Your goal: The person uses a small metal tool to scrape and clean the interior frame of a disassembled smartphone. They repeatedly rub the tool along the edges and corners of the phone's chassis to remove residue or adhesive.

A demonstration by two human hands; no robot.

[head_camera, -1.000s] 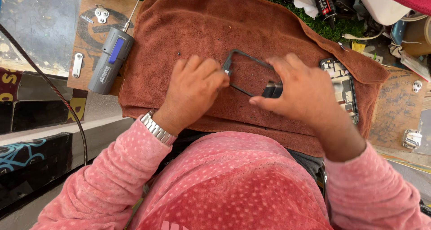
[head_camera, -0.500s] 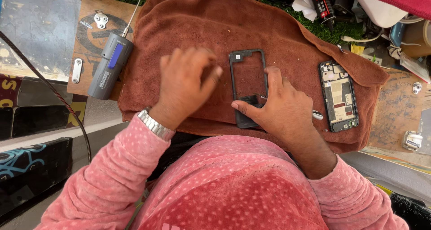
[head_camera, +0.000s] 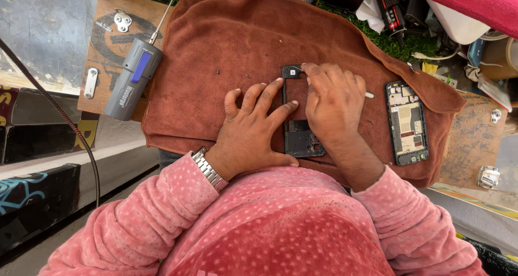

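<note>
fingers of my left hand (head_camera: pixel 251 130) lie spread and flat, pressing the left edge of the black phone frame (head_camera: pixel 300 136) down onto the brown towel (head_camera: pixel 216 55). my right hand (head_camera: pixel 332 101) curls over the frame's upper right, fingertips bunched together near the top corner and pinching a thin light-coloured tool (head_camera: pixel 369 95) whose tip pokes out to the right. the frame sits mid-towel, between both hands. i judge it light and thin, with open rails that would flex or crack if twisted, so i'd hold it by the long side rails and keep it flat on the soft cloth. a second phone body (head_camera: pixel 407 123) with its insides exposed lies apart to the right on the towel. a grey handheld tool (head_camera: pixel 132 77) rests on the wooden board (head_camera: pixel 102 44) at left.
</note>
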